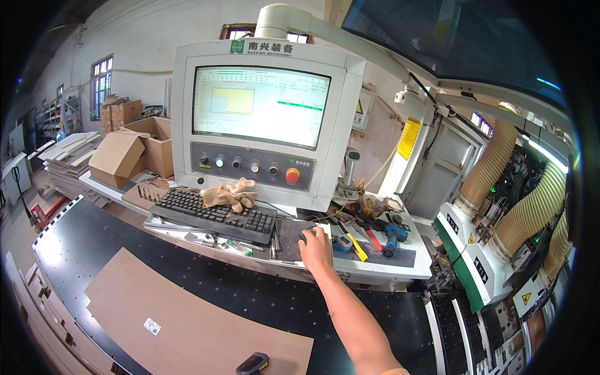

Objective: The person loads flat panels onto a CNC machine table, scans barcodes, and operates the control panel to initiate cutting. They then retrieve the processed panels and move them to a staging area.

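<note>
Curling over a dark mouse (303, 237) on its pad (287, 244), the right hand (317, 249) holds it in the head view; the left hand is out of sight. Lettering (270, 48) tops the white console (345, 106); a printed label (152, 325) marks the brown board (206, 319), black table (262, 294) bordering its far edge.

Words and Signs Are Showing All Around

Big dark letters and a green badge (237, 47) are sitting on the top of the screen frame (319, 57). Tiny writing is showing on the bright screen (262, 134), too small to tell. Small letters are marking the dark button panel (250, 167). A yellow label (408, 139) with dark writing is sticking to a white post (392, 178). Black labels (480, 269) and yellow triangles (526, 299) are marking the white machine covers (497, 289). A white sticker (151, 325) is lying on the brown board (206, 306).
</note>
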Tool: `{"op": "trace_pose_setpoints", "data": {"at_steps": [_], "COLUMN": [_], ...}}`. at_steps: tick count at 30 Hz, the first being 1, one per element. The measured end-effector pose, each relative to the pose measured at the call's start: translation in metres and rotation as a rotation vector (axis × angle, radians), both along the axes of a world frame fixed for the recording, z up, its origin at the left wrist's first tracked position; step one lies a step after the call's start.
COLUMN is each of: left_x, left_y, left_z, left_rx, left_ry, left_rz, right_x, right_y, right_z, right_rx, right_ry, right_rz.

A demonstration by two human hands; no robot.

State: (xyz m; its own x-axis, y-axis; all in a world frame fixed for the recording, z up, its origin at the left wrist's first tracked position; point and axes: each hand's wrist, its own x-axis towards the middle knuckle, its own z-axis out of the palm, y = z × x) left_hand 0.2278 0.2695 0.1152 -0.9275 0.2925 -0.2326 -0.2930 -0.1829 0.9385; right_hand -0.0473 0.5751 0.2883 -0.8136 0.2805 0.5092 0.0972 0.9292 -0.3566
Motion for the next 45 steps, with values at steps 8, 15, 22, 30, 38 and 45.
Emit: {"op": "trace_pose_setpoints", "data": {"at_steps": [8,15,22,30,38,45], "left_x": [0.001,0.001,0.001,0.0,0.001,0.002], "left_y": [0.0,0.0,0.0,0.002,0.003,0.006], "left_z": [0.004,0.009,0.013,0.008,0.002,0.002], "left_rx": [0.008,-0.025,-0.063,-0.048,-0.065,0.005], "left_ry": [-0.003,-0.036,-0.015,0.008,-0.008,-0.006], "left_rz": [0.012,0.005,0.015,0.033,0.034,0.079], "right_x": [0.0,0.002,0.001,0.002,0.001,0.001], "right_y": [0.0,0.002,0.003,0.002,0.003,0.002], "right_z": [0.0,-0.003,-0.005,-0.003,-0.003,-0.002], "right_rx": [-0.023,0.066,0.062,0.06,0.053,0.064], "right_ry": [0.029,0.047,0.049,0.036,0.022,-0.005], "right_rz": [0.008,0.013,0.015,0.01,0.006,-0.004]}}
